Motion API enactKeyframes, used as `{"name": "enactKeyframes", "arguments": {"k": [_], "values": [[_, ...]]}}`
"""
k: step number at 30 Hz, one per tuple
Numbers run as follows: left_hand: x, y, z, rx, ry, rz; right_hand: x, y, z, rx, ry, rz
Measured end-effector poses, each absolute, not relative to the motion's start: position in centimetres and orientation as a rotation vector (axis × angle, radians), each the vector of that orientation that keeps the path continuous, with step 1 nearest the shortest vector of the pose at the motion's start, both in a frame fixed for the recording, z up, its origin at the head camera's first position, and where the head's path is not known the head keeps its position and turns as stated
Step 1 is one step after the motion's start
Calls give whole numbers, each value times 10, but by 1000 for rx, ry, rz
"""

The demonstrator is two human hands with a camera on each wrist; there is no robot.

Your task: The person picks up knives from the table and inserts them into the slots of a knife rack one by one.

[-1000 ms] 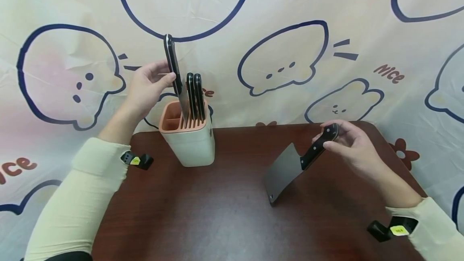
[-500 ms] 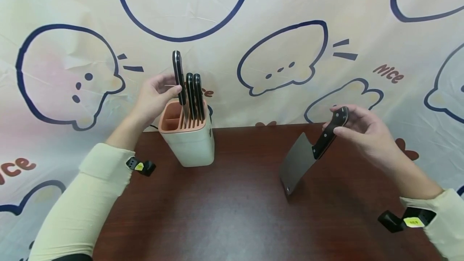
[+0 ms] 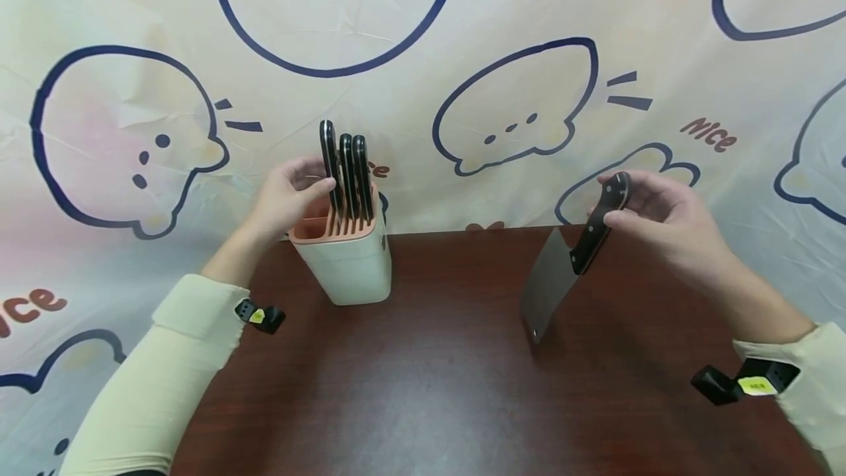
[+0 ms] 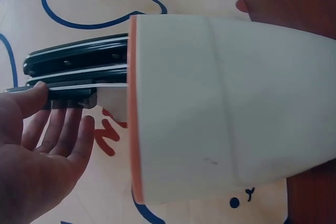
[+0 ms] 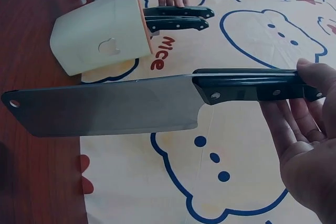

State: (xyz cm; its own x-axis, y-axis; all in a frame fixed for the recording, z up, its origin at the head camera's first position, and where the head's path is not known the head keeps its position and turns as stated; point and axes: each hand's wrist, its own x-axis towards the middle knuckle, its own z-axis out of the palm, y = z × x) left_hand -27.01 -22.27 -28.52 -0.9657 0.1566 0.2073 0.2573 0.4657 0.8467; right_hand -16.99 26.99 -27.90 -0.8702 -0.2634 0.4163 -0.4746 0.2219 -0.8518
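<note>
In the head view my left hand (image 3: 288, 193) pinches the black handle of a knife (image 3: 330, 160) whose blade is down in a slot of the knife block (image 3: 353, 270). A short stretch of that blade shows above the rim in the left wrist view. Two more black-handled knives (image 3: 357, 175) stand in the slots just right of it. My right hand (image 3: 667, 226) grips a cleaver (image 3: 550, 281) by its black riveted handle. The broad blade slants down and left over the table; whether its tip touches the wood I cannot tell.
The white block has an orange top with an open compartment (image 3: 309, 228) on its left side. It stands near the back edge of a dark brown table (image 3: 423, 388). A cloth with cartoon drawings (image 3: 515, 13) hangs behind and beside the table.
The left hand has lowered its knife, so the blade has sunk into the block. The right hand has moved the cleaver right and farther back, and its blade hangs steeper.
</note>
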Motion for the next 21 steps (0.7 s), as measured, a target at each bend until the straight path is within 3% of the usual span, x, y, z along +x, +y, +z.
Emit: {"name": "enactKeyframes", "arguments": {"k": [10,21], "values": [[-270,-227,-300,-366,-2694,-1496,-174,261,-267,520,-2461,1458],[-269,-230,-300,-381,-2675,-1513,-181,249,-256,502,-2498,1462]]}}
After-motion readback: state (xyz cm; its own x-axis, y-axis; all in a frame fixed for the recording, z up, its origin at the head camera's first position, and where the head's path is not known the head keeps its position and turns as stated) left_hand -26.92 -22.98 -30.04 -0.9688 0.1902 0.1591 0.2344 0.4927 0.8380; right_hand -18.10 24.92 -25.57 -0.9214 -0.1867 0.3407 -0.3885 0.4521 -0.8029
